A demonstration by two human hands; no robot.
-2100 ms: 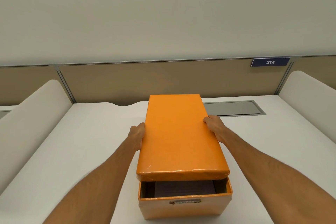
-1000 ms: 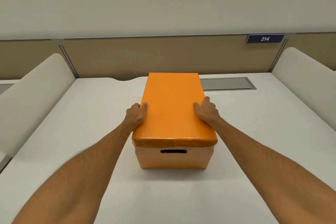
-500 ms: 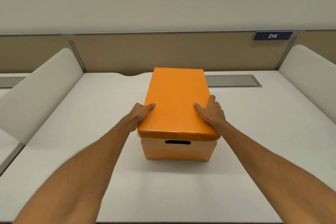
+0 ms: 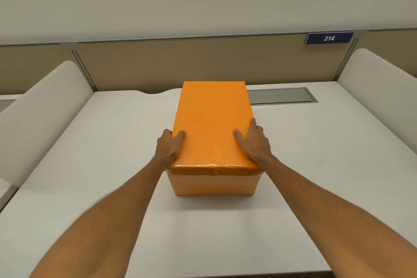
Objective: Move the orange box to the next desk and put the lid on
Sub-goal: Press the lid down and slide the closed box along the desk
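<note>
The orange box (image 4: 214,184) stands in the middle of the white desk (image 4: 90,165). Its orange lid (image 4: 212,124) sits flat on top and covers the opening; the lid's front rim hangs over the box's front face, and the handle slot is hidden. My left hand (image 4: 169,146) grips the lid's left edge near the front, thumb on top. On the right edge, my right hand (image 4: 252,142) holds the lid the same way, thumb on top and fingers down the side.
White curved dividers (image 4: 45,115) (image 4: 379,97) flank the desk on both sides. A tan back panel (image 4: 180,63) closes the rear, with a blue "214" sign (image 4: 329,38). A grey cable hatch (image 4: 282,96) lies behind the box on the right.
The lid came down from a tilted, raised position onto the box and now sits fully seated. Both hands slid toward the lid's front end. The handle slot is no longer visible.
</note>
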